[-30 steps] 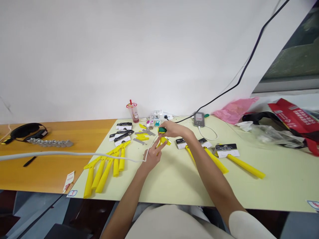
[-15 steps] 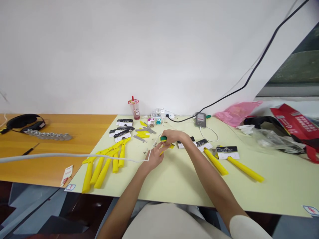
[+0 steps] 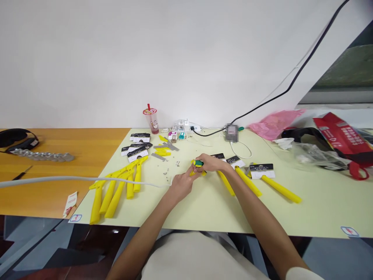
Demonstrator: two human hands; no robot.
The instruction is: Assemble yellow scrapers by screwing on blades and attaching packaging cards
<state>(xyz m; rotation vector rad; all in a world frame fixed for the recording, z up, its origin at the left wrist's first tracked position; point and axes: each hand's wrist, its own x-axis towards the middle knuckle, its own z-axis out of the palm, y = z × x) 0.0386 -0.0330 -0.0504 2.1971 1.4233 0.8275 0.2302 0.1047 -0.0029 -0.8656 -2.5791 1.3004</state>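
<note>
My right hand (image 3: 212, 161) is closed around a screwdriver with a green and yellow handle (image 3: 199, 163); its shaft is hidden. Just below it, my left hand (image 3: 182, 186) closes on a yellow plastic scraper part (image 3: 192, 172), mostly covered by the fingers. Several small screws (image 3: 167, 173) lie scattered left of the hands. Beyond them are grey blades (image 3: 159, 156) and short yellow plastic pieces (image 3: 162, 153). Several yellow scraper handles (image 3: 116, 198) lie side by side at the left. To the right rest yellow handles (image 3: 281, 189), some with black-and-white cards (image 3: 262, 171).
A drink cup (image 3: 152, 122) and a power strip (image 3: 184, 126) stand by the wall. A white cable (image 3: 87, 179) crosses the left foreground. A device with a blurred screen (image 3: 232, 133), a pink bag (image 3: 275, 124) and a red package (image 3: 342, 136) are at the right.
The view has shifted a little. My right hand's hold has turned, so the screwdriver's green handle shows more. Another yellow handle now shows beside my right forearm.
</note>
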